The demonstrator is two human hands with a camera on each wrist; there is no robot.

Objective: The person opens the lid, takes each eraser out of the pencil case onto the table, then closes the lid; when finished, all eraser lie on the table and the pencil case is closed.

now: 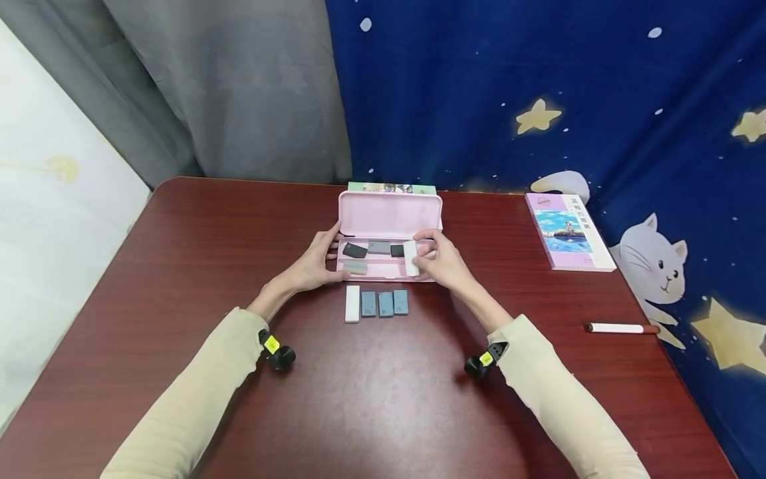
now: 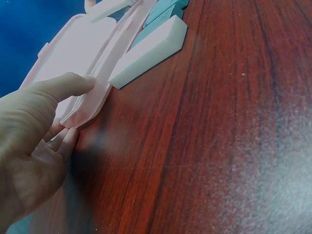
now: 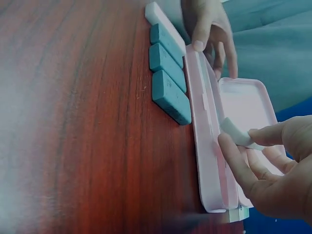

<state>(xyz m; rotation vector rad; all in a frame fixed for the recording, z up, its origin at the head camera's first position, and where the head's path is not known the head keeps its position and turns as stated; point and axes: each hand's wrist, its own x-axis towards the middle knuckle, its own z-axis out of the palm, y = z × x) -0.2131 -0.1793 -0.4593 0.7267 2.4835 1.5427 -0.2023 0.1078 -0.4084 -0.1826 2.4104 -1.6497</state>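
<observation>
A pink pencil case lies with its lid raised in the head view. My left hand grips its left end, thumb at the near rim and fingers round the outer side. Above the right part of the case, my right hand pinches a white eraser between thumb and fingers. Inside the case are a black eraser, a grey one, another black one partly hidden by the white eraser, and a grey-green one in the near compartment.
In front of the case, a white eraser and three blue-grey erasers stand in a row. Behind the lid shows a green printed box. To the right lie a book and a marker. Curtains hang behind the table.
</observation>
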